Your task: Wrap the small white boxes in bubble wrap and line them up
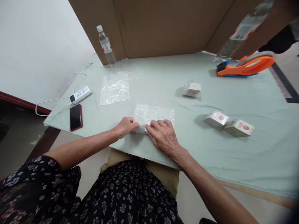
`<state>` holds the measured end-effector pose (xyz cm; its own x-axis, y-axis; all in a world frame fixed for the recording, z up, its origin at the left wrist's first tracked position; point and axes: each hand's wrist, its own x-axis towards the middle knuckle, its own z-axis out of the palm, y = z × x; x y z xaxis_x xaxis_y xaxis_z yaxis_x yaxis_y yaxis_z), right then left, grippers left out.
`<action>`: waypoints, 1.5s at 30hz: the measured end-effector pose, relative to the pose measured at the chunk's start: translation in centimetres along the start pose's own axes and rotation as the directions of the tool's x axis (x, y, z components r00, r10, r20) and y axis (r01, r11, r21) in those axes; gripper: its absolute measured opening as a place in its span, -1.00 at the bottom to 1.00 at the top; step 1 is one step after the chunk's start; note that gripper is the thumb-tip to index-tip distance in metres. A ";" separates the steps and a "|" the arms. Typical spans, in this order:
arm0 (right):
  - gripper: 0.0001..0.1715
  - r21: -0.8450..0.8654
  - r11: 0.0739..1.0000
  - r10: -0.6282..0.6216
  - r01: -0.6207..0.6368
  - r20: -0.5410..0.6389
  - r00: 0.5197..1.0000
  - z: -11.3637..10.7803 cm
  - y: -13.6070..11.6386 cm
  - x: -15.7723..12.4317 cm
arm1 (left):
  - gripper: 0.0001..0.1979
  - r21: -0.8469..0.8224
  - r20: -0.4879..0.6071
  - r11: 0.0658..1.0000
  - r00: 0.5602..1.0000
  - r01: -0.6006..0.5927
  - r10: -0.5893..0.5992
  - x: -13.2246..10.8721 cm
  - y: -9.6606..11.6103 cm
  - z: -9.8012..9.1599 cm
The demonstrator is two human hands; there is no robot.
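Close to the table's front edge, a sheet of clear bubble wrap [155, 112] lies with its near edge folded over under my fingers. My left hand [126, 127] pinches the folded left end between thumb and fingers. Over the near right part, my right hand [163, 137] has its fingers curled and pressed onto the wrap. Whether anything is inside the fold cannot be made out. Another flat bubble wrap sheet [115, 88] lies farther back on the left. To the right are two small printed boxes, one whitish [216, 119] and one greenish [238, 128].
A box wrapped in clear plastic [193, 89] stands behind them. An orange tape dispenser [247, 67] is at the back right, near a large bottle [243, 31]. On the left are a bottle [106, 46], a power strip [81, 94] and a phone [76, 117]. Cardboard [163, 28] walls the back.
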<state>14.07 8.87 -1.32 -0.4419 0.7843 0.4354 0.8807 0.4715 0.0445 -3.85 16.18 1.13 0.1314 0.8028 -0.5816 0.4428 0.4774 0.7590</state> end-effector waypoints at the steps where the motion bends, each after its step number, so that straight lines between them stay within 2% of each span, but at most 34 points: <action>1: -0.84 0.003 1.000 0.000 0.000 0.003 1.000 0.0 0.0 0.0 | -0.88 -0.033 0.007 0.999 1.000 0.020 -0.020 -0.2 0.1 0.2; 5: -0.83 0.013 1.000 -0.002 0.002 0.000 1.000 0.1 0.0 0.0 | -0.93 -0.138 0.098 0.986 0.992 0.088 -0.075 -0.7 0.5 0.5; 7: -0.81 0.019 1.000 0.000 0.000 -0.002 1.000 0.1 0.1 0.0 | -0.90 -0.146 0.156 0.985 0.985 0.091 -0.068 -0.8 0.5 0.4; 10: -0.78 0.035 0.999 0.007 -0.007 -0.006 1.000 0.1 0.1 0.0 | -0.85 -0.114 0.180 0.990 0.982 0.084 -0.063 -0.6 0.4 0.2; 14: -0.77 0.038 0.999 -0.002 0.002 -0.011 1.000 -0.1 0.1 0.1 | -0.86 -0.105 0.167 0.993 0.985 0.053 -0.035 -0.2 0.4 0.2; 17: -0.77 0.016 1.000 -0.005 0.005 0.002 1.000 -0.4 0.1 0.2 | -0.88 -0.037 0.146 0.999 0.989 0.015 -0.009 0.2 0.3 0.4; 22: -0.76 0.012 1.000 -0.017 0.017 -0.010 1.000 -0.6 0.1 0.1 | -0.89 0.137 0.025 0.982 0.991 -0.130 0.128 0.5 0.1 1.5; 24: -0.75 0.016 1.000 -0.023 0.023 -0.021 1.000 -0.6 0.1 0.0 | -0.88 0.117 -0.016 0.983 0.989 -0.142 0.145 0.3 0.2 2.2; 28: -0.76 0.071 0.997 -0.023 0.024 -0.022 0.999 -0.6 0.3 -0.2 | -0.88 -0.043 -0.036 0.991 0.991 -0.130 0.128 -0.5 0.4 3.2; 31: -0.77 0.116 0.993 -0.027 0.032 -0.039 0.999 -0.5 0.4 -0.4 | -0.92 -0.079 -0.013 0.979 0.983 -0.186 0.185 -1.4 0.3 3.2; 33: -0.77 0.124 0.992 -0.027 0.032 -0.048 0.998 -0.5 0.5 -0.6 | -0.86 -0.064 0.033 0.966 0.966 -0.252 0.255 -1.9 0.1 3.0; 36: -0.76 0.143 0.989 -0.018 0.025 -0.048 0.999 -0.5 0.6 -0.9 | -0.73 0.065 0.097 0.910 0.911 -0.409 0.402 -2.2 -0.4 2.7; 38: -0.76 0.174 0.985 -0.014 0.023 -0.052 0.999 -0.5 0.7 -1.0 | -0.75 0.247 0.119 0.808 0.844 -0.536 0.523 -2.1 -0.8 2.7; 41: -0.75 0.228 0.973 -0.006 0.018 -0.053 0.999 -0.7 1.0 -1.1 | -0.78 0.503 0.176 0.547 0.699 -0.669 0.694 -1.8 -1.4 2.9; 45: -0.77 0.311 0.950 0.028 -0.004 -0.071 0.997 -1.6 1.2 -1.7 | -0.76 0.695 0.256 0.202 0.500 -0.690 0.828 -1.6 -1.6 3.1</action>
<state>16.14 7.48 -0.55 -0.4042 0.7667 0.4989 0.7858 0.5702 -0.2396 -2.00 12.96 -0.10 0.6592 0.7046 0.2626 0.6150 -0.7061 0.3510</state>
